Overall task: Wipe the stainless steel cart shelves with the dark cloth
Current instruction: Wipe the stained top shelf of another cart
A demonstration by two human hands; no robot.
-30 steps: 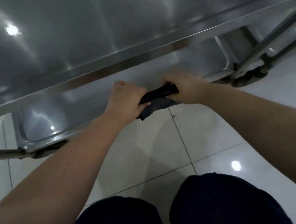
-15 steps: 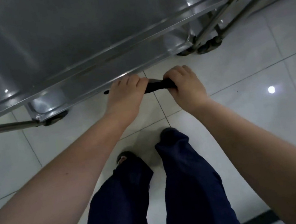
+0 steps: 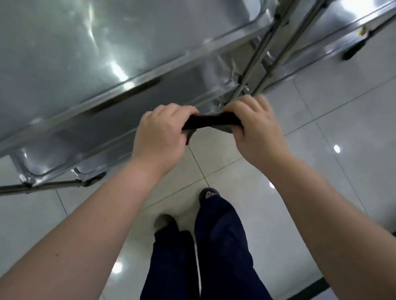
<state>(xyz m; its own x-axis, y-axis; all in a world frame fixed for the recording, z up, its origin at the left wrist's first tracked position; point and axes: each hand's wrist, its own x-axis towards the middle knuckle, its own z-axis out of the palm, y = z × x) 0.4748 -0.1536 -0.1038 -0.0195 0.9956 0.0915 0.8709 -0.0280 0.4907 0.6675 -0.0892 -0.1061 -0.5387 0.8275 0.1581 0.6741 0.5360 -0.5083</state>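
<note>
Two hands share the grip here: the left hand (image 3: 161, 134) and the right hand (image 3: 256, 123) each curl their fingers round one end of the dark cloth (image 3: 210, 121), pinching it tight. The cloth runs between them as a short rolled band at the centre of the frame. It is held in the air in front of the cart, and we think it touches no shelf.

We judge the cloth to be light, soft and limp, with no shape of its own; whether it is damp we cannot tell. For wiping, we would unroll it and gather it under one flat palm, so that a broad pad meets the steel.

Above the hands, the lower shelf (image 3: 135, 113) shows as a grey band. The top shelf (image 3: 74, 52), with a raised rim, fills the upper left of the frame. Both look hard, smooth and shiny, so the cloth should slide easily on them. Slanted posts (image 3: 275, 35) rise at the upper right, and behind them stands a second cart (image 3: 363, 9).

The floor (image 3: 356, 131) is of pale glossy tiles that reflect ceiling lights. Dark trousers (image 3: 209, 263) stand at the lower centre.
</note>
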